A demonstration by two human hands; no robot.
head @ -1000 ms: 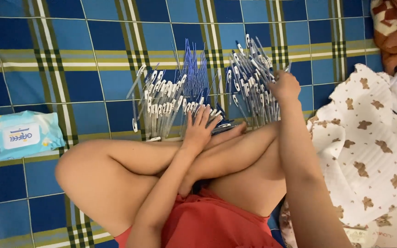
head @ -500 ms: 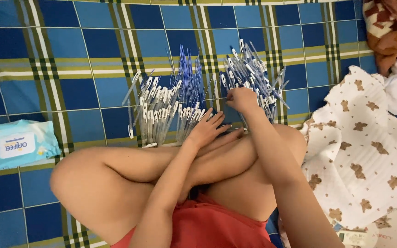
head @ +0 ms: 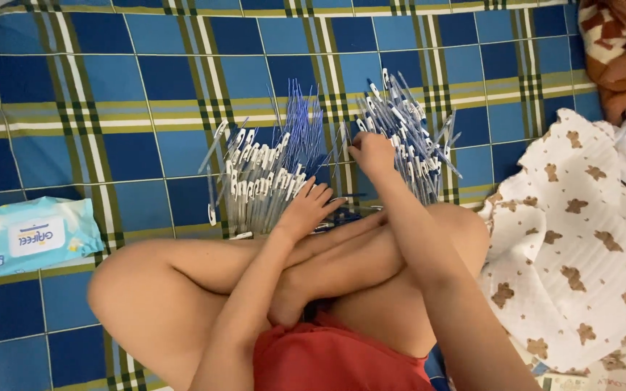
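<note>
Blue-and-green plaid blanket [head: 110,94] fills the view, and the person sits cross-legged on it, both arms reaching forward over the knees. The right hand [head: 372,152] is out ahead with its fingers bunched together, down on the near edge of the right-hand heap of pens [head: 407,141]; whether it actually pinches one, I cannot tell from here. Just left of that hand stands a fan of thin blue refills [head: 300,130]. The left hand [head: 309,206] lies lower and nearer the body, fingers loosely spread and apart, its tips touching the bottom of the white-capped pen pile [head: 255,181], which stretches up and away to its left (nothing gripped there, just resting contact). Both heaps lie flat on the blanket, side by side, with the refills between them. Well off to the left of the left hand sits a pale blue pack of wet wipes [head: 34,235]. To the right of the right arm lies a white cloth with brown bears [head: 581,239].
</note>
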